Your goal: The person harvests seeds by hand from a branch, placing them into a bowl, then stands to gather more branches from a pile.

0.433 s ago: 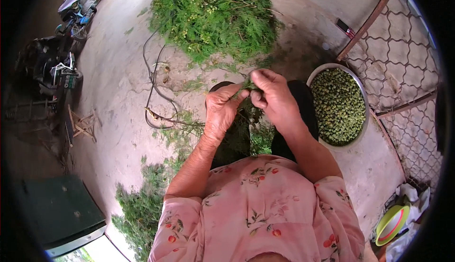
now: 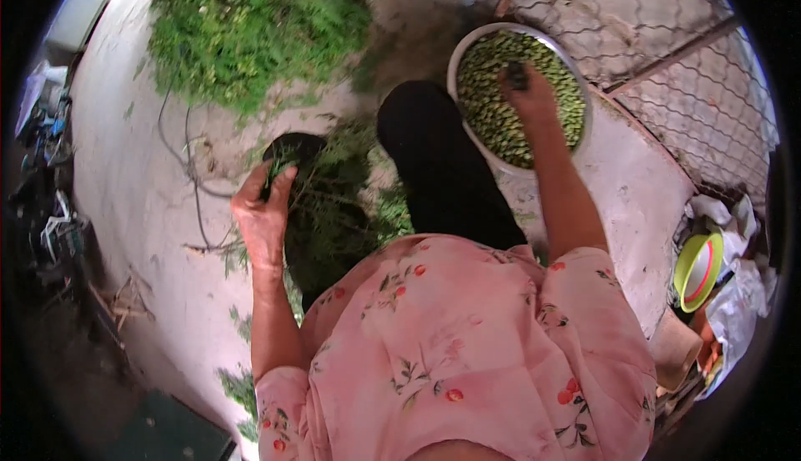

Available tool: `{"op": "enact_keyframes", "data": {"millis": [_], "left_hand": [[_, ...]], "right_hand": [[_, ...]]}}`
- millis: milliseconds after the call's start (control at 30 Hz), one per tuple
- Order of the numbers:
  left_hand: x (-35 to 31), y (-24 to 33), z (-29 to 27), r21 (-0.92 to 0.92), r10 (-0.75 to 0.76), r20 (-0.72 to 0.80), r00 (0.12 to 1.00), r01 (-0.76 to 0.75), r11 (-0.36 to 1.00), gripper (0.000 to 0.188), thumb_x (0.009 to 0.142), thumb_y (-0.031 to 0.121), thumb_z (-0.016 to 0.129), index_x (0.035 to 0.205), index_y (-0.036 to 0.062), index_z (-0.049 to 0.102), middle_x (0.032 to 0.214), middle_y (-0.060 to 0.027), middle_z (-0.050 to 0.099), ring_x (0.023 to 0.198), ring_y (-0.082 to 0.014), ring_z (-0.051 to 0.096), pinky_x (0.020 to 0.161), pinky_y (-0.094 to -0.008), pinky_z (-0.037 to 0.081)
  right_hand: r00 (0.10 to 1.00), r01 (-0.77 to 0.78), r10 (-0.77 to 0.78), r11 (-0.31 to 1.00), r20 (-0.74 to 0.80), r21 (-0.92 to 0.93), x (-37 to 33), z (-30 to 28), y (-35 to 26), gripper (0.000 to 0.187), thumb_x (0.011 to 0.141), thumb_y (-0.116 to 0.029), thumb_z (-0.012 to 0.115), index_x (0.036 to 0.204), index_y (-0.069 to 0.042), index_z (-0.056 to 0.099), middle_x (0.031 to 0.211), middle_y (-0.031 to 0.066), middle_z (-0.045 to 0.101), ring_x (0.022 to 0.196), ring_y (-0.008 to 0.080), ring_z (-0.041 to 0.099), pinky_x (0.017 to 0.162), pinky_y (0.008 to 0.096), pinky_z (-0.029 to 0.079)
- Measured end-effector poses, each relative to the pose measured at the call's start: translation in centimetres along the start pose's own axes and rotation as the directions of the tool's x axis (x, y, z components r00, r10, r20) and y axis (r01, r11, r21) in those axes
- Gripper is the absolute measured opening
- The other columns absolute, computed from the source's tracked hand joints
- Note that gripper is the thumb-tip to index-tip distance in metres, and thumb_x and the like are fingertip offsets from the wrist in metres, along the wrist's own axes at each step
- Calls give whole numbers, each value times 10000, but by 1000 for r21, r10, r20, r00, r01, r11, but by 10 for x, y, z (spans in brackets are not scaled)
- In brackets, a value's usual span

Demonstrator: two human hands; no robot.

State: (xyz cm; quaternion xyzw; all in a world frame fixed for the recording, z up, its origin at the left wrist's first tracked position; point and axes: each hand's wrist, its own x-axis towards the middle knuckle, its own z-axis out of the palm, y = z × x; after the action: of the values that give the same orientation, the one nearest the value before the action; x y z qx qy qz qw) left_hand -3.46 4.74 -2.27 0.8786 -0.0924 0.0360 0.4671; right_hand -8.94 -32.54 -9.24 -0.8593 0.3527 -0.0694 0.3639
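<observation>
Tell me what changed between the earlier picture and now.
The right hand parted from the left hand and moved right, over the basin; whether it holds anything is unclear. The view shifted rightward too. The left hand stays near the left knee with a sprig; the basin and green heap look unmoved.

Basin: silvery metal, smooth, with a soft shine along the rim
Small green fruits: matt, making a bumpy, grainy surface
Leafy sprigs: feathery plant matter, dull and fine-textured
Foliage heap: the same feathery look, rough, no gloss
Blouse: thin printed cloth, smooth, softly creased, faint sheen
Trousers: black cloth, matt
Floor: concrete-like, pale, matt, scuffed
Mesh panel frame: metal, rusty brown, rough-looking
Cable: dark, apparently rubber- or plastic-coated
Bowl: yellow-green plastic, smooth
Bag: thin pale plastic film, crinkled, glossy
</observation>
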Motion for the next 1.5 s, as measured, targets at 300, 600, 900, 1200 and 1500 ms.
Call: {"op": "enact_keyframes", "data": {"millis": [300,600,900,1200,1500], "left_hand": [[-2,-25,-9,-340,-267,-195,944,190,921,181,766,172,654,704,20,577,519,43,448,475,-49,358,454,-206,278],[8,-36,-6,-750,-479,-125,869,234,619,263,789,239,614,797,-24,611,566,4,451,513,-85,366,501,-203,277],[6,-28,-22,-757,-433,-128,892,194,624,296,766,267,633,782,-25,585,646,-28,517,491,-101,370,512,-229,330],[-1,-36,-57,48,52,-472,880,-33,998,226,728,29,615,948,36,563,813,-62,576,758,-212,540,727,-309,421],[3,-33,-12,352,309,37,950,-302,886,239,671,98,599,909,70,589,939,-71,590,885,-267,530,784,-354,363]], "right_hand": [[942,214,-257,955,-214,-207,32,-44,113,512,672,-297,693,1013,44,519,970,216,574,898,322,552,771,373,430],[990,97,-144,576,-16,812,-31,8,-70,259,826,-156,520,971,59,532,817,116,593,735,179,586,615,250,479],[595,693,-707,692,381,202,-97,141,-142,437,714,-168,638,1094,9,517,1098,181,531,1059,299,491,911,357,388],[386,648,-776,613,499,452,-99,128,-184,279,698,-147,592,946,-24,562,931,170,571,881,322,543,789,383,427],[362,762,-815,538,453,360,-104,117,-197,285,685,-115,585,951,-18,551,914,170,557,862,332,540,775,379,430]]}}
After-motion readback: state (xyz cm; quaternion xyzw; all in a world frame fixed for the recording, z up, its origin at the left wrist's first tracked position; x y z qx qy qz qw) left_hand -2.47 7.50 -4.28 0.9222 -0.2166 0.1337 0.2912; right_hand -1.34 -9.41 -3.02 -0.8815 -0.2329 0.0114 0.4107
